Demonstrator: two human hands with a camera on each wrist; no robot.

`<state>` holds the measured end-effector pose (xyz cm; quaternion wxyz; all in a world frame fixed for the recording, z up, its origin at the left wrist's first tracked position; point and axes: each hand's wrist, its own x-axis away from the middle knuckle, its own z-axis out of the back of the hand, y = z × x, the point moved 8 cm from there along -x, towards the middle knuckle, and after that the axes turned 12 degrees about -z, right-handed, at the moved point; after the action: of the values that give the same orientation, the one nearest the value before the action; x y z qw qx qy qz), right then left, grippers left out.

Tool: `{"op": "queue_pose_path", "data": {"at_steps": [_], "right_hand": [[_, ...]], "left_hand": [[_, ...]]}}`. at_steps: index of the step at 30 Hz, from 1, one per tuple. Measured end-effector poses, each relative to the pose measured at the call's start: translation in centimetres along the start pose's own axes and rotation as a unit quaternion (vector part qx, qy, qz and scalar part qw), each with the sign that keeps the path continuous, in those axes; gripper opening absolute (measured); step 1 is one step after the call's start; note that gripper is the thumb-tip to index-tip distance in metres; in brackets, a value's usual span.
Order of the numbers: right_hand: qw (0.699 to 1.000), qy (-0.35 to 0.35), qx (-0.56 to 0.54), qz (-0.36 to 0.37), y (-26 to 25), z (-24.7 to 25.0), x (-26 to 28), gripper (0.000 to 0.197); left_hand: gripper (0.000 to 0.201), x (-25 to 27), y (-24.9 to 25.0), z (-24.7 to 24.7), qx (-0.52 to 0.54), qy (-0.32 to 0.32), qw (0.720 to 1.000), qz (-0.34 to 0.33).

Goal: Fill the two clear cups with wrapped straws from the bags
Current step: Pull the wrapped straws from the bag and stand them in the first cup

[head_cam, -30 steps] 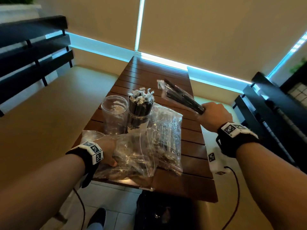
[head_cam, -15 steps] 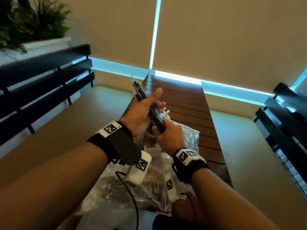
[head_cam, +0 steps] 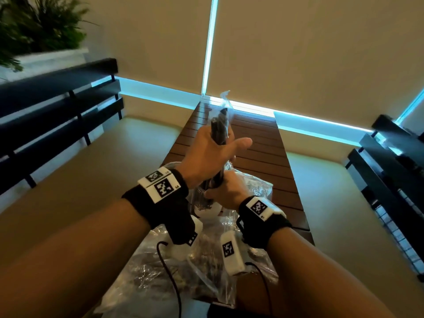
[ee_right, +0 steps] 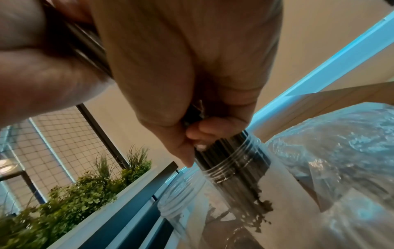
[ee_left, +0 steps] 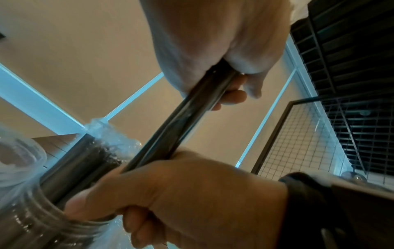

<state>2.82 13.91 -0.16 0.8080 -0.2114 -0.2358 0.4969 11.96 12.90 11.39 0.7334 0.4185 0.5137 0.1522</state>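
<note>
Both hands hold one bundle of dark wrapped straws [head_cam: 219,125] nearly upright above the table [head_cam: 259,157]. My left hand [head_cam: 213,145] grips its upper part, with crinkled wrapper ends sticking out above. Lower down, my right hand [head_cam: 226,190] grips the bundle's bottom end. That end sits just over a clear cup [ee_right: 230,165] packed with dark straws. A second clear cup [ee_left: 17,160] stands beside it and looks empty. In the head view my hands and wrists hide most of both cups. Clear bags of straws [head_cam: 183,271] lie at the table's near end.
Dark slatted benches [head_cam: 57,106] flank the narrow wooden table on both sides. A planter with green plants [head_cam: 34,31] stands at the far left. Beige blinds close off the far end. Cables hang from both wrist devices over the bags.
The right hand has brought the bundle from the right to the middle. My left hand has left the bag and taken the bundle's upper part. The bundle now stands more upright.
</note>
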Motion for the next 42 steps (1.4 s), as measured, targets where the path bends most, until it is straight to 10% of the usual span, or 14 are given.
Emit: {"op": "queue_pose_path", "data": {"at_steps": [9,15,23,35,42], "right_hand": [[0.99,0.11,-0.088,0.003,4.8,2.2,0.5,0.084],[0.994,0.033,-0.103,0.002,5.2,-0.7,-2.2,0.136],[0.977,0.035,-0.209,0.02,3.8,-2.6,-4.0,0.095],[0.976,0.078,-0.204,0.017,3.5,-2.6,-3.4,0.084],[0.975,0.082,-0.206,0.03,3.5,-2.7,-3.7,0.083]], "left_hand": [[0.036,-1.3,-2.8,3.9,0.027,0.069,0.997,0.02],[0.035,-1.4,-5.0,3.5,0.033,0.082,0.995,0.039],[0.035,-1.5,-7.1,2.5,0.019,0.087,0.995,0.036],[0.039,-3.4,-8.8,3.2,0.043,0.134,0.988,0.065],[0.036,-1.4,-10.0,-0.3,-0.068,-0.021,0.995,0.075]]}}
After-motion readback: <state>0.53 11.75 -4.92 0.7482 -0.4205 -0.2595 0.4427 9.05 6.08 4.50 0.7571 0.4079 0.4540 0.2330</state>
